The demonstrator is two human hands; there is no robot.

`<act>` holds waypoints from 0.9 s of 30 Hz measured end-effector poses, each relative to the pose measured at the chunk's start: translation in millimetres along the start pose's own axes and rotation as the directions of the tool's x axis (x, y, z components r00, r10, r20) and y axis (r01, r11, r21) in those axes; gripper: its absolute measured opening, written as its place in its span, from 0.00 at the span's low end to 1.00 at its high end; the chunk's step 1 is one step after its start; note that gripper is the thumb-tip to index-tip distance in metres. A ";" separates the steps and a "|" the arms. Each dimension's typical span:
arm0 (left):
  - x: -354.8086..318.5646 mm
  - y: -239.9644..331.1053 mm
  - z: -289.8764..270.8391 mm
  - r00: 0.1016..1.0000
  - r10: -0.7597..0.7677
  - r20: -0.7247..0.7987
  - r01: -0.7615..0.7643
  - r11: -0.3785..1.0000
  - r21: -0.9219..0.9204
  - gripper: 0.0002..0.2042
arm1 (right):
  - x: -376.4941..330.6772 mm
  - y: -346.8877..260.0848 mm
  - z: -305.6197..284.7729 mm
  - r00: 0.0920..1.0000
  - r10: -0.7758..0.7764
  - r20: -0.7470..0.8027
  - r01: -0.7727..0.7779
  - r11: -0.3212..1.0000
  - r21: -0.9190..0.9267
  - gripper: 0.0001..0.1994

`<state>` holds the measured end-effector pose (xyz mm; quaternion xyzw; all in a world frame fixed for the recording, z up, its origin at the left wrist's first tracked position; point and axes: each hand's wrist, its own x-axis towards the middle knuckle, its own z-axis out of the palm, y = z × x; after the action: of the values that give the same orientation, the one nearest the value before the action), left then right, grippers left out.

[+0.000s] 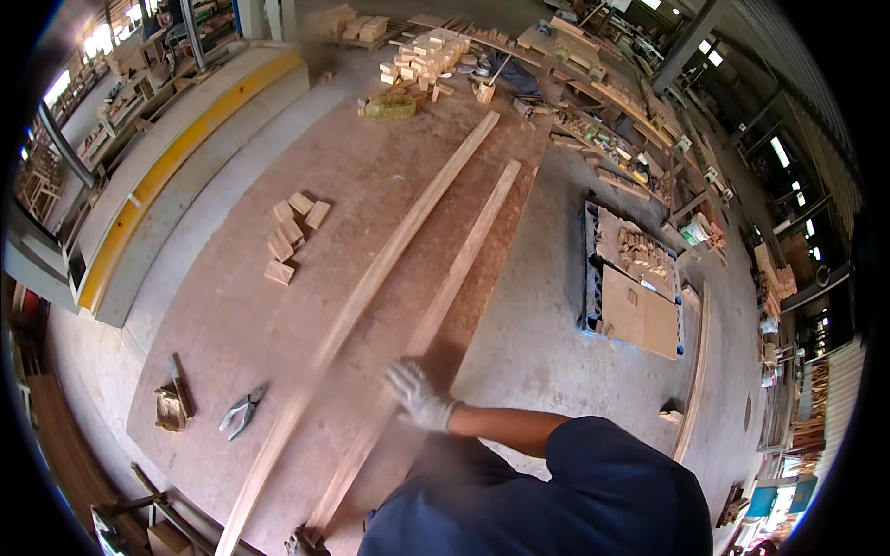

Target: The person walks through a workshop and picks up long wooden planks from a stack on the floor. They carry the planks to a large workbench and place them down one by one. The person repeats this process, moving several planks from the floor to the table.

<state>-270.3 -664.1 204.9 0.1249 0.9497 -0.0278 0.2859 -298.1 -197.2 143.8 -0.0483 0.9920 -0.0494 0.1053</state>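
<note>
Two long wooden strips lie lengthwise along a brown tabletop (241,324). My right hand (422,397), in a whitish glove, is closed over the nearer strip (464,259) about midway along it. At the lower edge of the picture, my left hand (306,542), also gloved, is at the near end of this same strip, its fingers around it; most of that hand is cut off. The other wooden strip (408,227) runs to the left, apart from both hands. Slight blur smears the strips near my right hand.
Several small wood blocks (289,230) sit on the left of the tabletop. Pliers (243,412) and a knife-like tool (180,385) lie at its near left. A block pile (426,57) stands at the far end. A blue pallet (586,278) with cardboard is on the floor to the right.
</note>
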 end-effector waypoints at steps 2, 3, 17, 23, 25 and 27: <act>18.3 -36.9 64.0 0.974 -0.013 -0.225 -0.029 0.982 -0.185 0.09 | 0.0 19.6 -10.6 0.995 0.100 0.005 -0.100 0.995 -0.029 0.47; 17.0 -52.5 89.2 0.945 -0.037 -0.326 -0.056 0.961 -0.270 0.13 | 0.2 32.6 -4.9 0.989 0.148 -0.023 -0.147 0.989 0.022 0.48; 11.5 -3.8 60.1 0.922 -0.199 -0.333 0.112 0.958 -0.264 0.35 | 6.7 158.8 -47.7 0.952 0.297 0.078 -0.280 0.944 -0.171 0.57; 12.0 70.0 55.9 0.840 -0.310 -0.446 0.178 0.933 -0.313 0.43 | 10.9 226.6 -59.0 0.972 0.231 0.036 -0.225 0.966 -0.127 0.56; 20.7 97.5 56.6 0.826 -0.376 -0.421 0.250 0.912 -0.325 0.43 | 12.0 250.8 -62.0 0.980 0.200 0.024 -0.196 0.974 -0.113 0.56; 37.7 126.8 61.7 0.791 -0.403 -0.461 0.252 0.901 -0.354 0.42 | 14.3 280.6 -67.0 0.985 0.171 0.032 -0.167 0.981 -0.099 0.55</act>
<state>-235.5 -540.7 134.9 -0.0810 0.9925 0.0893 0.0219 -350.3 85.1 175.7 0.0301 0.9915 0.0086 0.1267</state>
